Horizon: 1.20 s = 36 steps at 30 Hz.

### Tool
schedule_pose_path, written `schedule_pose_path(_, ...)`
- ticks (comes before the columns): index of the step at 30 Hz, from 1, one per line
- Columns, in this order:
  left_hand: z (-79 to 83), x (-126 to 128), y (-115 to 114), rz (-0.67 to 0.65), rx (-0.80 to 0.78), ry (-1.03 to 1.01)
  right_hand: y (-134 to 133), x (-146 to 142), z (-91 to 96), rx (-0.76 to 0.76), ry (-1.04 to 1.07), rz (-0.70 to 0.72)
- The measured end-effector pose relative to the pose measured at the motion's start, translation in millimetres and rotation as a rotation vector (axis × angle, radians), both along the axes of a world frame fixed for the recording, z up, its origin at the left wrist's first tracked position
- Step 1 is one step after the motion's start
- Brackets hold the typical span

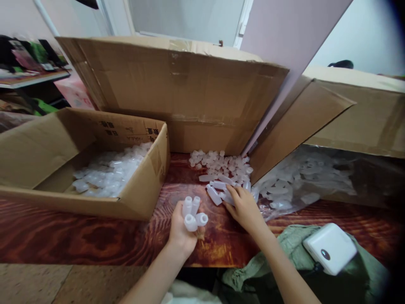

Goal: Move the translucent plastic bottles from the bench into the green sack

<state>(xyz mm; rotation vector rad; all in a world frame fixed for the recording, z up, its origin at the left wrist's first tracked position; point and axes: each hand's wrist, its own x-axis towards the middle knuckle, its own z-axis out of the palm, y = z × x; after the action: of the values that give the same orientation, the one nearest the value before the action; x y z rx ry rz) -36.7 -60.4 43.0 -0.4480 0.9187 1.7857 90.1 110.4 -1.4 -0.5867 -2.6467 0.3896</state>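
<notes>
My left hand (182, 234) is closed around several small translucent white plastic bottles (190, 221), with their open necks facing up and toward me. To its right, my right hand (245, 207) is on a small group of loose bottles on the table, its fingers and thumb around one plastic bottle (226, 197). Another bottle (214, 195) lies just left of those fingertips. Behind them is a spread of small white caps (221, 162). The palm side of my right hand is hidden.
On the left stands an open cardboard box (136, 204) with many translucent pieces inside. A tall cardboard sheet (190, 93) stands behind the caps. At right, a clear plastic bag (294, 181) of bottles spills from another carton (357, 118). A white device (330, 249) lies on green cloth (295, 240).
</notes>
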Motion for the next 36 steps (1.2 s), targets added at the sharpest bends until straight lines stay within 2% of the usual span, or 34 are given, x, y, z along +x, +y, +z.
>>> schedule_pose_path(3, -2.9, 1.5, 0.1, -0.012, 0.001, 0.042, -14.8, 5.1, -2.5, -0.099, 0.074, -0.038)
schedule_pose_path(5, -5.8, 3.7, -0.3, -0.042, 0.002, 0.051, -28.2, 9.3, 2.8, -0.157, 0.139, -0.105)
schedule_pose_path(6, -7.2, 5.2, -0.4, -0.063, 0.004, 0.062, -36.0, 11.0, 7.9, -0.240, 0.186, -0.133)
schedule_pose_path(8, -9.7, 8.6, -0.5, -0.102, 0.016, 0.092, -52.8, 13.0, 21.3, -0.560, 0.324, -0.131)
schedule_pose_path(10, -11.9, 12.5, -0.5, -0.130, 0.036, 0.125, -68.7, 12.7, 35.4, -0.965, 0.509, -0.070)
schedule_pose_path(11, -13.0, 14.4, -0.5, -0.140, 0.046, 0.142, -75.5, 11.7, 41.4, -1.121, 0.590, -0.033)
schedule_pose_path(12, -14.3, 16.4, -0.6, -0.152, 0.051, 0.160, -81.4, 10.3, 46.1, -1.214, 0.644, -0.007)
schedule_pose_path(14, -17.2, 20.1, -1.1, -0.182, 0.050, 0.187, -90.5, 7.0, 51.2, -1.286, 0.674, 0.015)
schedule_pose_path(16, -19.7, 23.9, -1.5, -0.229, 0.039, 0.191, -96.9, 4.3, 51.3, -1.233, 0.631, -0.021)
schedule_pose_path(19, -20.8, 29.6, -1.4, -0.286, 0.015, 0.174, -103.9, 3.7, 46.9, -1.038, 0.546, -0.153)
schedule_pose_path(21, -19.9, 32.8, -0.7, -0.305, 0.005, 0.169, -107.2, 6.1, 44.1, -0.941, 0.499, -0.186)
schedule_pose_path(25, -20.2, 35.8, 1.0, -0.321, -0.020, 0.152, -110.2, 14.3, 44.4, -0.828, 0.438, -0.120)
schedule_pose_path(28, -24.4, 36.8, 2.8, -0.293, -0.021, 0.143, -111.5, 19.5, 48.1, -0.800, 0.438, -0.044)
schedule_pose_path(32, -25.4, 39.4, 7.2, -0.251, 0.070, 0.114, -114.4, 22.9, 50.1, -0.774, 0.431, 0.070)
schedule_pose_path(36, -17.7, 42.5, 10.9, -0.226, 0.154, 0.054, -116.9, 25.5, 47.8, -0.609, 0.400, 0.135)
